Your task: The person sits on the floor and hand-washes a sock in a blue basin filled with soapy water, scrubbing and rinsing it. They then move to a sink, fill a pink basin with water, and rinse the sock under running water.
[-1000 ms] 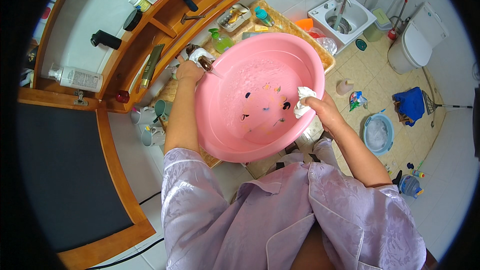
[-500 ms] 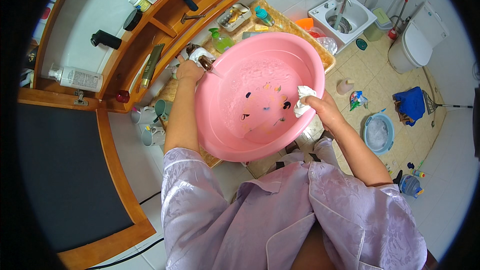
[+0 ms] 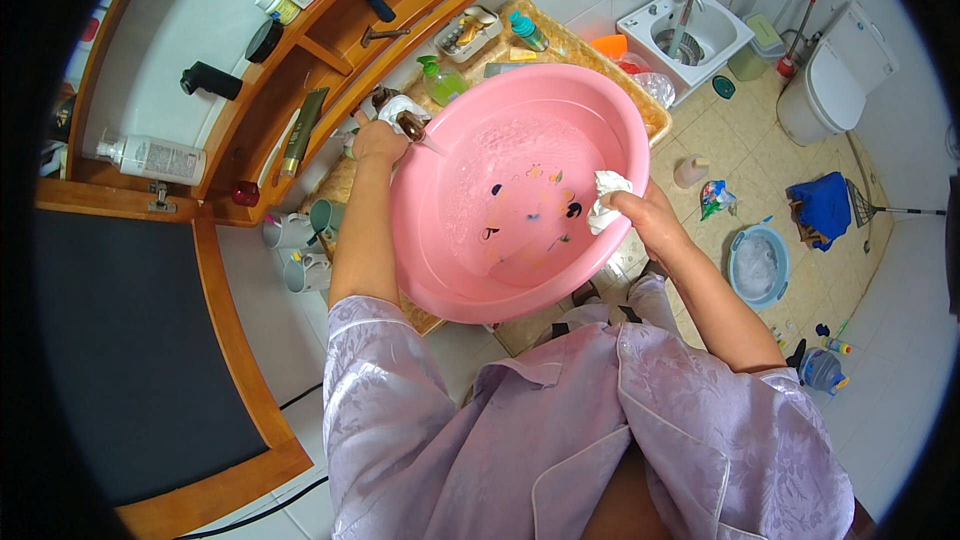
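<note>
A large pink plastic basin (image 3: 450,290) stands tilted over the counter, with rippling water and small coloured printed shapes at its bottom. At its left rim, water runs in from a brown metal faucet (image 3: 411,125). My left hand (image 3: 380,143) is closed at the faucet's handle side, its fingertips partly hidden. A white wrap (image 3: 402,108) lies around the faucet's body. On the right rim, my right hand (image 3: 648,215) grips a crumpled white cloth (image 3: 608,202), pressing it against the basin's edge with the thumb on top.
Behind the basin, the counter (image 3: 575,40) holds a green pump bottle (image 3: 441,80) and a teal bottle (image 3: 528,31). A wooden cabinet (image 3: 340,60) with toiletries rises at left; cups (image 3: 307,271) hang below. To the right are a small sink (image 3: 735,30), a toilet (image 3: 830,90) and a blue bucket (image 3: 738,285).
Both hands and the basin keep their places. Only the ripples on the water in the basin look different.
</note>
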`<control>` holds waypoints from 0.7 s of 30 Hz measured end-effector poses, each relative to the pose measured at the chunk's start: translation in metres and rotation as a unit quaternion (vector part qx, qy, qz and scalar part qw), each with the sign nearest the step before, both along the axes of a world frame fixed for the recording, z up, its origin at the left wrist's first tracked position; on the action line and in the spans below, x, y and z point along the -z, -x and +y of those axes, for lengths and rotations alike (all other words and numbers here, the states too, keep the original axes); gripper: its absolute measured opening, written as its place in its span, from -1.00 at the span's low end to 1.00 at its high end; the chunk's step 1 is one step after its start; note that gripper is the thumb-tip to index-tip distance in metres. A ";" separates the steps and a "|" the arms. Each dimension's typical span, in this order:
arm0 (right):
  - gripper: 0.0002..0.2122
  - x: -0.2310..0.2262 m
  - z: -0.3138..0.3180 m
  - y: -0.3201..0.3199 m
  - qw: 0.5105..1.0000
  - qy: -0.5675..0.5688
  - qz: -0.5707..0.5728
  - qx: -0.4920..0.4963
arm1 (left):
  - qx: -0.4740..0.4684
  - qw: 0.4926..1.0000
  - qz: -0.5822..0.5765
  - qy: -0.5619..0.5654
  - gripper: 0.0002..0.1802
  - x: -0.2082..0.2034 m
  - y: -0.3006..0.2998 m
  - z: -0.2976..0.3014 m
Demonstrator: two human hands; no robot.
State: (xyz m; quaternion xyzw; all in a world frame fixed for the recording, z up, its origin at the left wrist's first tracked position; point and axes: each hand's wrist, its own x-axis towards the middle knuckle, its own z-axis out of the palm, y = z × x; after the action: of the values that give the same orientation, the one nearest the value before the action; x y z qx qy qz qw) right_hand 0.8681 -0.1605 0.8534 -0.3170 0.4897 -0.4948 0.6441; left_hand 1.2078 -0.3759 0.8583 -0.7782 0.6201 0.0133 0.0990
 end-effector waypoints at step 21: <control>-0.63 -0.002 0.000 -0.001 1.000 0.006 0.001 0.003 | -0.007 1.000 -0.004 0.001 -0.44 0.003 0.000 -0.002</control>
State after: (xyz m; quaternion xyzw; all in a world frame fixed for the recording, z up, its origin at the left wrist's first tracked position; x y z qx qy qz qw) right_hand 0.8687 -0.1605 0.8556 -0.3200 0.4880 -0.4997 0.6402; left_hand 1.2076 -0.3782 0.8554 -0.7828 0.6139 0.0098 0.1006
